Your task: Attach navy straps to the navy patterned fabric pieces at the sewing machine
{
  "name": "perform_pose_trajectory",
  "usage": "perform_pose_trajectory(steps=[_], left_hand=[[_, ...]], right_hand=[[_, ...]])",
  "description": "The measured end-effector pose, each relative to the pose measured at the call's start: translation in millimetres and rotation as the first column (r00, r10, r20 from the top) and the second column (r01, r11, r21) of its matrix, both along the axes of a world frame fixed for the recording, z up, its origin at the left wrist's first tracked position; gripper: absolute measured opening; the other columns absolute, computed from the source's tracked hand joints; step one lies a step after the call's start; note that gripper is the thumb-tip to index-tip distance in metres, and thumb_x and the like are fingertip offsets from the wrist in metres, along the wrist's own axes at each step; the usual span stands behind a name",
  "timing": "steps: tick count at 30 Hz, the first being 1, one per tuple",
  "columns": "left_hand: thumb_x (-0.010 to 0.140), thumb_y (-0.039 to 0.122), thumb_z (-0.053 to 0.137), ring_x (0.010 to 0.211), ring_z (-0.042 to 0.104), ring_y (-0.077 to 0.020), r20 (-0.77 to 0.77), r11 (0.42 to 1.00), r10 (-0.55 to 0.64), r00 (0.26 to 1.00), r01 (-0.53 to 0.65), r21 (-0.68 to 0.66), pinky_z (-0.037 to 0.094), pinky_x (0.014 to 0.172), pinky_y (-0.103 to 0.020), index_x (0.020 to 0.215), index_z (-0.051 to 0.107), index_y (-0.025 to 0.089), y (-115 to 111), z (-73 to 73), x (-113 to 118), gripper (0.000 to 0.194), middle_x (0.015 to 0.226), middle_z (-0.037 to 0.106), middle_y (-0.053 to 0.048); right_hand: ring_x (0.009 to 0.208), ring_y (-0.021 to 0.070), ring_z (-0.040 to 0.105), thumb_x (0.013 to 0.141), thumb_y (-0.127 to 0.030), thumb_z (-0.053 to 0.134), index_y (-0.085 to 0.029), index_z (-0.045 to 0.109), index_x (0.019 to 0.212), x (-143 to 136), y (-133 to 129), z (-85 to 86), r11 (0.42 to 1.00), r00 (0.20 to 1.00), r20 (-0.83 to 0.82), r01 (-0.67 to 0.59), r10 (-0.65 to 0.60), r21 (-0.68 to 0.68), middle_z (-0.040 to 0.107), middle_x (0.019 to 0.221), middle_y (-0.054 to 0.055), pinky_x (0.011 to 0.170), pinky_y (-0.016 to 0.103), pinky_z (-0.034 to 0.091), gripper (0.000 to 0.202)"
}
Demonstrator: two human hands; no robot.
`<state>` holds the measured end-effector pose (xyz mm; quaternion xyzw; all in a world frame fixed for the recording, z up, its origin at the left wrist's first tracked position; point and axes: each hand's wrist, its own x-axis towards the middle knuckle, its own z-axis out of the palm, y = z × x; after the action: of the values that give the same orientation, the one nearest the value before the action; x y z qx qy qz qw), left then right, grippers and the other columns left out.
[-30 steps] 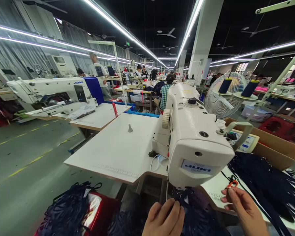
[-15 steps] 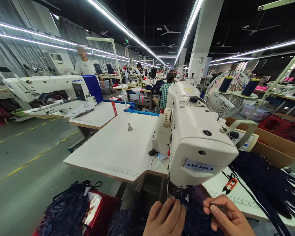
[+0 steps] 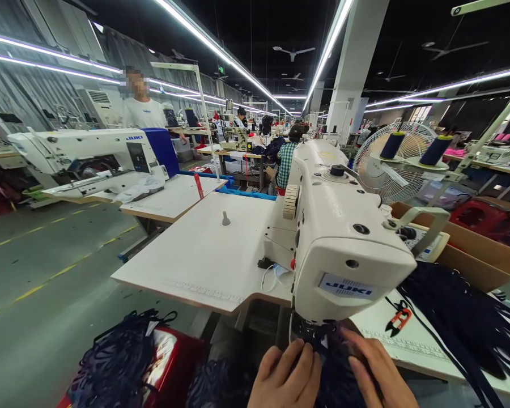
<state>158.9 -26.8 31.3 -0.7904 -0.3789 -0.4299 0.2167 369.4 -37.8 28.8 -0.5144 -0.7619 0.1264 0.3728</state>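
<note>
A white JUKI sewing machine [image 3: 352, 243] stands in front of me, with navy straps [image 3: 335, 362] bunched beneath its head. My left hand [image 3: 285, 375] lies on this navy material just left of the needle area, its fingers bent and closed on it. To the right, my right hand [image 3: 380, 371] has thumb and forefinger around a dark navy strap, the forefinger reaching toward the needle area. The fingertips of both hands are partly lost against the dark material. The needle and presser foot are mostly hidden under the machine head.
Orange thread snips [image 3: 398, 320] and a pile of navy straps [image 3: 454, 311] lie on the table's right. More straps [image 3: 119, 362] heap over a red stool at lower left. A cardboard box [image 3: 484, 249] and fan [image 3: 393, 161] stand behind. A person [image 3: 144, 110] stands far left.
My right hand has moved left and closer to the needle area, from a pinch on a small dark strip farther right. My left hand stays nearly in place.
</note>
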Motion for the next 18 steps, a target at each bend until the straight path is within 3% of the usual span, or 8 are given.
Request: perform_pose_trajectory(steps=[2,5,8,14,18], left_hand=[[0.096,0.017,0.044,0.094,0.065,-0.0105,-0.016,1.0,0.007,1.0,-0.007,-0.002,0.037,0.088,-0.025,0.097,0.072,0.024,0,-0.7,-1,0.029,0.093,0.077,0.006],[0.096,0.016,0.043,0.093,0.065,-0.0102,-0.015,1.0,0.018,1.0,-0.018,0.002,0.037,0.088,-0.024,0.095,0.073,0.024,0,-1.2,-1,0.031,0.092,0.077,0.005],[0.096,0.016,0.043,0.091,0.066,-0.0101,0.0,1.0,0.023,1.0,-0.023,0.005,0.037,0.087,-0.026,0.093,0.073,0.024,0,-2.2,0,0.031,0.09,0.077,0.006],[0.096,0.016,0.047,0.085,0.067,-0.0096,-0.001,0.997,0.019,1.0,-0.019,0.074,0.036,0.081,-0.028,0.088,0.073,0.023,2,-0.8,2,0.028,0.087,0.078,0.008],[0.098,0.016,0.041,0.088,0.067,-0.0097,0.022,0.999,0.017,1.0,-0.018,0.037,0.037,0.083,-0.027,0.09,0.073,0.023,0,2.6,2,0.033,0.088,0.078,0.007]], right_hand=[[0.095,0.0165,0.071,0.098,-0.026,0.047,-0.028,0.046,0.131,-9,4,3.0,0.996,0.999,0.037,-0.017,0.014,0.086,0.068,0.107,0.006,0.078,0.018,0.058,0.033],[0.091,0.0141,0.071,0.1,-0.023,0.044,-0.028,0.051,0.121,-19,12,8.9,0.98,0.989,0.068,-0.136,0.128,0.146,0.069,0.1,0.004,0.084,0.019,0.057,0.023],[0.093,0.014,0.07,0.101,-0.018,0.039,-0.025,0.05,0.125,-24,18,11.4,0.961,0.973,0.106,-0.219,0.203,0.168,0.067,0.1,0.006,0.086,0.02,0.057,0.027],[0.093,0.0145,0.071,0.101,-0.019,0.041,-0.023,0.052,0.123,-24,22,8.1,0.956,0.971,0.139,-0.219,0.194,0.196,0.068,0.1,0.007,0.087,0.021,0.057,0.024],[0.092,0.0148,0.071,0.101,-0.021,0.041,-0.023,0.053,0.121,-24,21,8.9,0.958,0.972,0.155,-0.208,0.179,0.199,0.069,0.1,0.007,0.084,0.02,0.058,0.023]])
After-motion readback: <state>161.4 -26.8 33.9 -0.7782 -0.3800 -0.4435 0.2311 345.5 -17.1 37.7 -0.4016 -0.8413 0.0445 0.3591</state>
